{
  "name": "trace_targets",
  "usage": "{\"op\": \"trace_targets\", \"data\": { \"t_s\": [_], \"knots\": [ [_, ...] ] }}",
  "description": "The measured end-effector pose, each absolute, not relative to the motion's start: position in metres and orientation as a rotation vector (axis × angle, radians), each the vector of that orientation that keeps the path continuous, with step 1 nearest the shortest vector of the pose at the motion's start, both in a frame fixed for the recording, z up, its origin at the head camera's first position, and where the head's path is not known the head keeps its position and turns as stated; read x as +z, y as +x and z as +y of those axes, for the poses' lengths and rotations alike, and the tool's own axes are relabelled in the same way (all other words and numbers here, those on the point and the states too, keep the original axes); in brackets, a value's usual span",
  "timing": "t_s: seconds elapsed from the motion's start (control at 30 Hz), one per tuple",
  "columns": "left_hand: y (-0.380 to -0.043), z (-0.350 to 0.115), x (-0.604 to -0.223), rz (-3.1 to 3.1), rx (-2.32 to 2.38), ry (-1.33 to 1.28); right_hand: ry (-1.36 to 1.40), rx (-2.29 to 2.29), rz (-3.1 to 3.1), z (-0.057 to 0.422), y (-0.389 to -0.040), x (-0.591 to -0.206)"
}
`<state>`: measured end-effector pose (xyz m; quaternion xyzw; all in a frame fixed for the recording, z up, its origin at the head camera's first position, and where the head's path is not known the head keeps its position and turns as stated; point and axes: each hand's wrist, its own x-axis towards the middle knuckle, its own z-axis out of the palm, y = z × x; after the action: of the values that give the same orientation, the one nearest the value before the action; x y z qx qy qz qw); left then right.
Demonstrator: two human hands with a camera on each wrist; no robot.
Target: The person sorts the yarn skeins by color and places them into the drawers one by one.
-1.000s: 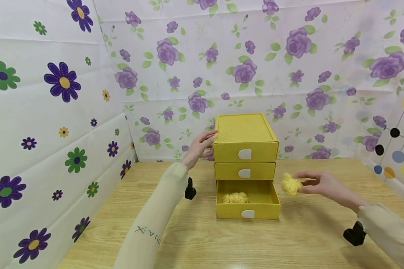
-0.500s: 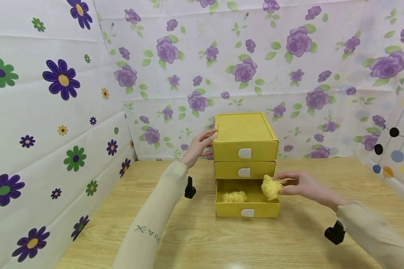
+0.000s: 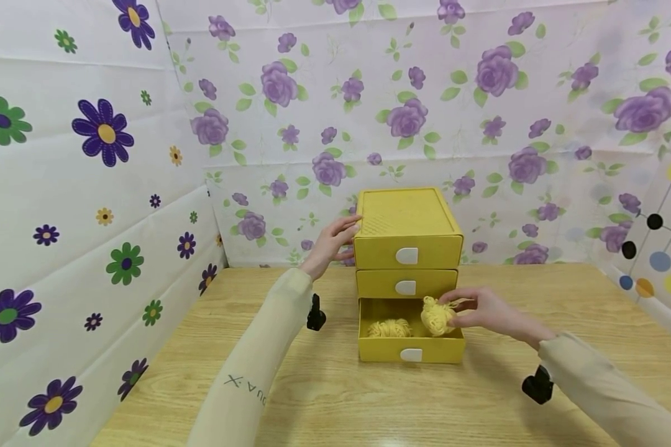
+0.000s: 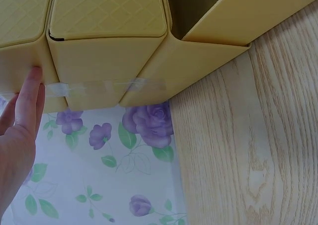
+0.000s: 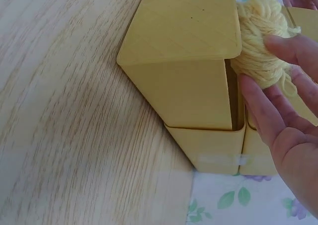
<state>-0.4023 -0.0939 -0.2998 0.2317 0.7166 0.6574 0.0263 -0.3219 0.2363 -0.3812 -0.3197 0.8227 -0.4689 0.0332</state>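
Observation:
A yellow three-drawer box (image 3: 408, 214) stands on the table, its bottom drawer (image 3: 380, 351) pulled out. Inside that drawer, on the left, lies a yellow yarn skein (image 3: 390, 328). My right hand (image 3: 489, 310) pinches a second yellow yarn ball (image 3: 437, 318) over the drawer's right part; in the right wrist view, thumb and fingers hold this yarn ball (image 5: 263, 41) right at the drawer's edge. My left hand (image 3: 331, 245) rests with extended fingers against the box's upper left side, and the left wrist view shows fingertips (image 4: 35, 76) touching that side wall.
The upper drawer (image 3: 377, 253) and middle drawer (image 3: 377, 284) are pushed in, each with a white tab. Wood-grain table (image 3: 313, 403) surrounds the box. Flower-patterned cloth (image 3: 291, 143) hangs behind, with more patterned cloth at left and right. Clear tape (image 4: 99, 88) runs along the box's side.
My right hand has moved left with the yarn ball, from beside the box to over the open bottom drawer, and slightly lower. The left hand has stayed at the box's side.

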Motion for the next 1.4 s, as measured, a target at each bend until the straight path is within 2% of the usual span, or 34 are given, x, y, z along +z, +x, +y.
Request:
{"op": "trace_targets", "data": {
  "t_s": [0.43,0.87,1.4],
  "knots": [
    [-0.404,-0.094,-0.301,2.214,2.038,0.711,-1.09,-1.474,2.494,0.234,-0.323,-0.378],
    [-0.404,-0.093,-0.301,2.223,2.041,0.7,-0.78,-1.663,2.353,0.224,-0.31,-0.371],
    [-0.404,-0.091,-0.3,2.229,2.055,0.68,-0.861,-1.496,2.337,0.199,-0.287,-0.377]
  ]
}}
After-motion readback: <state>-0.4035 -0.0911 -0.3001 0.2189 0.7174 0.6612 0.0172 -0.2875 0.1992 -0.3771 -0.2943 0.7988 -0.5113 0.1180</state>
